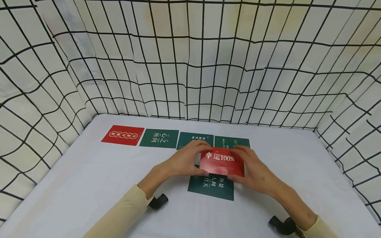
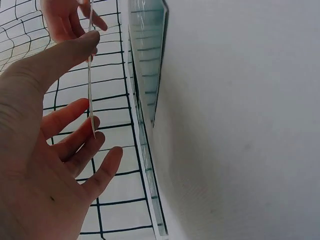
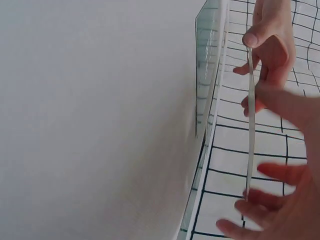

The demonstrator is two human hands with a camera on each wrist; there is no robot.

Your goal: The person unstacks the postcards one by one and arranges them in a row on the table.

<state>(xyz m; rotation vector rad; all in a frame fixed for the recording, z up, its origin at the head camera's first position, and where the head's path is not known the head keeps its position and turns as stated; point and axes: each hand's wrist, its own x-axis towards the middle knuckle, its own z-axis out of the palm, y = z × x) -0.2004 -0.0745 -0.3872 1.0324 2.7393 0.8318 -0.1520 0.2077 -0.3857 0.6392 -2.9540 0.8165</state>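
Observation:
A red card [image 1: 222, 162] with white lettering is held up between both hands, slightly above the table. My left hand [image 1: 186, 160] pinches its left end, thumb at the near edge and fingers at the far edge. At the other end, my right hand [image 1: 257, 170] grips it in the same way. Both wrist views show the card edge-on, as a thin strip [image 2: 90, 85] between thumb and fingers. Beneath it on the table lies a dark green card [image 1: 211, 190] with white characters, its upper part hidden by the red card.
Along the far side of the white table [image 1: 74, 185] runs a row: a red card [image 1: 122, 135], a green card [image 1: 159, 138], and two more green cards [image 1: 194, 136] [image 1: 238, 142] partly covered by the hands. White cloth with a black grid [image 1: 190, 72] surrounds the table's back and sides.

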